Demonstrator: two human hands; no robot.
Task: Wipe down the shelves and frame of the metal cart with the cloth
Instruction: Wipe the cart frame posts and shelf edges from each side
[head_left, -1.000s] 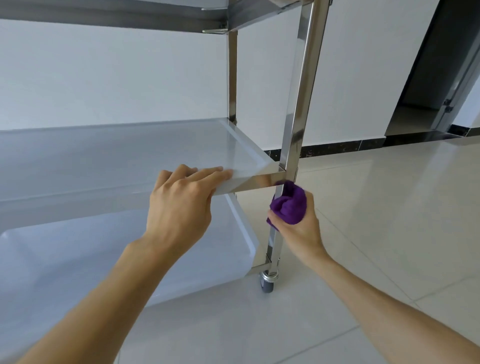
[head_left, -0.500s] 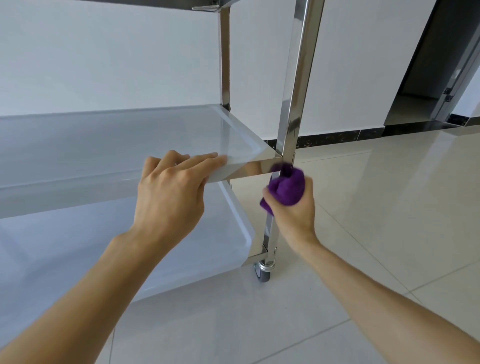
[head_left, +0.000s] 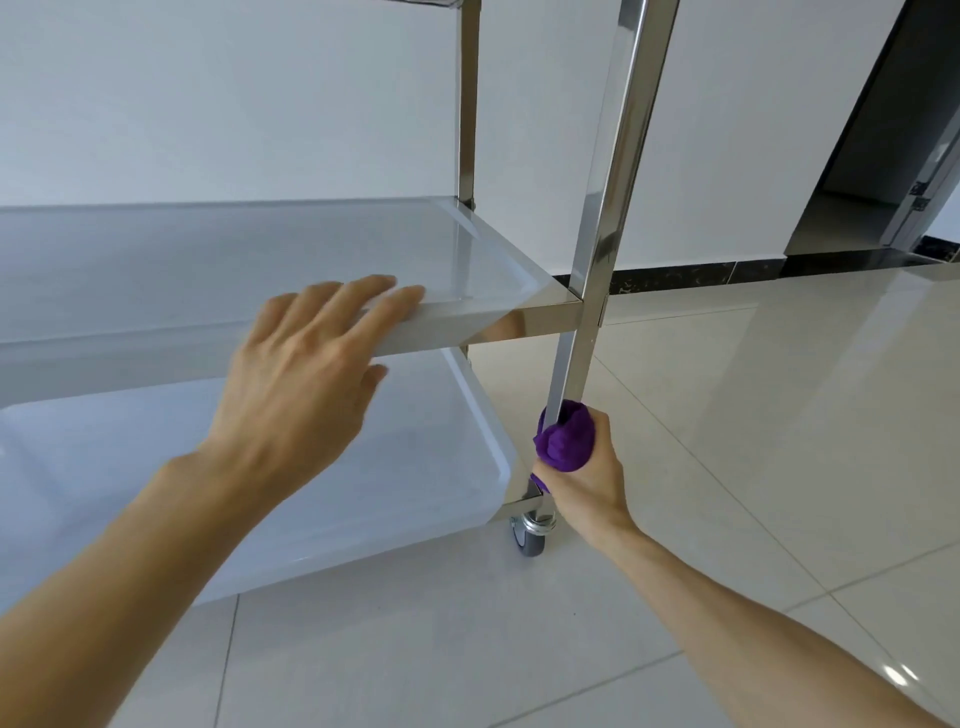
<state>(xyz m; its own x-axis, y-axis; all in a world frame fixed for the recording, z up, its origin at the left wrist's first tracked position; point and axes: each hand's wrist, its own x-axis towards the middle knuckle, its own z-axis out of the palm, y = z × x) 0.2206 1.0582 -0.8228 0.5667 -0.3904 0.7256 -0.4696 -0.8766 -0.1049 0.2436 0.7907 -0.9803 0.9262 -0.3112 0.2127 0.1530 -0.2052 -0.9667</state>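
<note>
Right hand (head_left: 582, 483): fingers curled tight around a bunched purple cloth (head_left: 565, 439), which is pressed against the near front post (head_left: 608, 208) of the metal cart, low on the post, between the middle shelf (head_left: 311, 249) and the bottom shelf (head_left: 260, 478). The cloth wraps partly around the post; a small tail of it shows below the fist. The fingertips themselves are hidden behind the cloth and post.

Left hand (head_left: 306, 374): fingers extended, close together and slightly bent, lying flat over the front edge of the middle shelf. The fingertips (head_left: 395, 296) rest on the shelf's top surface near its raised rim; the thumb sits below the edge, under the lip. It holds nothing.

Cart: polished steel frame, shelves with raised rims. A second post (head_left: 467, 104) stands at the rear corner. A caster wheel (head_left: 530, 535) sits beneath the front post, just below the right hand and touching the floor.

Surroundings: pale glossy floor tiles (head_left: 753, 415), a white wall (head_left: 234, 93) behind the cart with a dark skirting strip (head_left: 675, 273), and a dark doorway (head_left: 883, 145) at the right, well apart from the cart. Nothing stands between either hand and the cart.
</note>
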